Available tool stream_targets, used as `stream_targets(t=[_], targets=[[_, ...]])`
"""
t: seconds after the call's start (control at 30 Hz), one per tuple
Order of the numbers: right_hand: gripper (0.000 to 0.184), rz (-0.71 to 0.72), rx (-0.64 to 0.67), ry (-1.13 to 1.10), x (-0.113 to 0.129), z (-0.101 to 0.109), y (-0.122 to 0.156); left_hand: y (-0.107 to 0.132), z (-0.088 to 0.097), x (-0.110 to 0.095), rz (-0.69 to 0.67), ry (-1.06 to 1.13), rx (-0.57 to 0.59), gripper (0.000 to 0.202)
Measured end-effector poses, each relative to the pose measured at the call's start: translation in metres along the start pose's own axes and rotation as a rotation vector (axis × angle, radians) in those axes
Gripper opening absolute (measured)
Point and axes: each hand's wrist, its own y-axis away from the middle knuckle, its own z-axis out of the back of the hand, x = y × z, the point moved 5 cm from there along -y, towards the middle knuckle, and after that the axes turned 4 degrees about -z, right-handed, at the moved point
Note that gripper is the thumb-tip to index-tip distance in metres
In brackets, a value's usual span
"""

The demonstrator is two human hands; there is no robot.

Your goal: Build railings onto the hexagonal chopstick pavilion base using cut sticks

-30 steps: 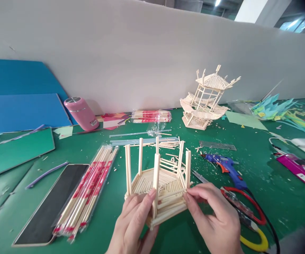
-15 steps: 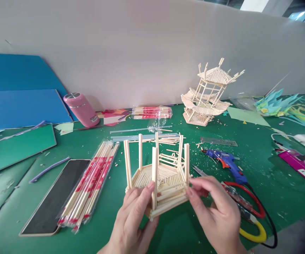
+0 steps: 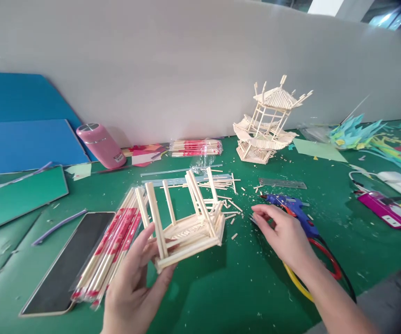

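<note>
My left hand (image 3: 138, 273) grips a small hexagonal frame of wooden sticks (image 3: 191, 250) at its near left corner, raised above the table and tilted. Upright stick posts rise from its corners around a slatted floor. My right hand (image 3: 280, 232) is over the table to the right of the frame, apart from it. Its thumb and forefinger are bent with a small gap between the tips, and nothing shows in them. Beneath it lies a tool with red and yellow handles (image 3: 296, 280), mostly covered by the hand. A blue glue gun (image 3: 300, 215) lies just beyond.
A finished-looking stick pavilion (image 3: 268, 125) stands at the back. Packs of sticks (image 3: 112, 250) and a phone (image 3: 66, 264) lie left. Cut stick pieces (image 3: 235, 204) litter the middle. A clear ruler (image 3: 282, 183), pink bottle (image 3: 103, 146) and purple power strip (image 3: 388, 211) surround the work.
My right hand has let go of the stick frame and moved right, over the tool. My left hand has shifted left with the frame, turning and tilting it.
</note>
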Motion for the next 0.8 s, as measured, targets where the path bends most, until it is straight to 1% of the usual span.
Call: stream_targets(t=[0.1, 0.2, 0.27, 0.33, 0.37, 0.43, 0.5, 0.57, 0.6, 0.67, 0.73, 0.8], targets=[[0.015, 0.066, 0.106, 0.104, 0.007, -0.016, -0.017, 0.0, 0.004, 0.0, 0.019, 0.015, -0.028, 0.061], [0.016, 0.101, 0.173, 0.192, 0.011, -0.028, -0.03, 0.0, 0.004, -0.002, 0.009, 0.032, -0.029, 0.06], [0.017, 0.093, 0.191, 0.234, 0.009, -0.029, -0.037, -0.001, 0.002, -0.003, 0.001, 0.034, -0.031, 0.059], [0.016, 0.052, 0.186, 0.264, 0.0, -0.022, -0.043, -0.002, 0.002, -0.004, -0.001, 0.027, -0.042, 0.058], [0.016, 0.016, 0.174, 0.277, -0.009, -0.015, -0.045, -0.003, 0.001, -0.004, 0.003, 0.02, -0.045, 0.057], [0.016, -0.078, 0.134, 0.305, -0.034, 0.004, -0.045, -0.005, 0.0, -0.005, 0.009, 0.006, -0.048, 0.057], [0.017, -0.193, 0.068, 0.337, -0.066, 0.024, -0.038, -0.008, -0.001, -0.006, 0.004, 0.0, -0.046, 0.056], [0.023, -0.295, 0.017, 0.364, -0.097, 0.04, -0.026, -0.011, -0.002, -0.007, -0.014, -0.002, -0.051, 0.056], [0.027, -0.336, 0.006, 0.367, -0.109, 0.044, -0.02, -0.013, -0.004, -0.007, -0.015, -0.009, -0.049, 0.056], [0.028, -0.392, 0.012, 0.348, -0.127, 0.044, -0.009, -0.016, -0.007, -0.008, -0.01, -0.032, -0.037, 0.056], [0.028, -0.437, 0.02, 0.312, -0.137, 0.039, -0.004, -0.02, -0.011, -0.011, -0.016, -0.055, -0.022, 0.057], [0.027, -0.477, 0.016, 0.259, -0.141, 0.035, -0.004, -0.023, -0.015, -0.015, -0.046, -0.054, -0.002, 0.058]])
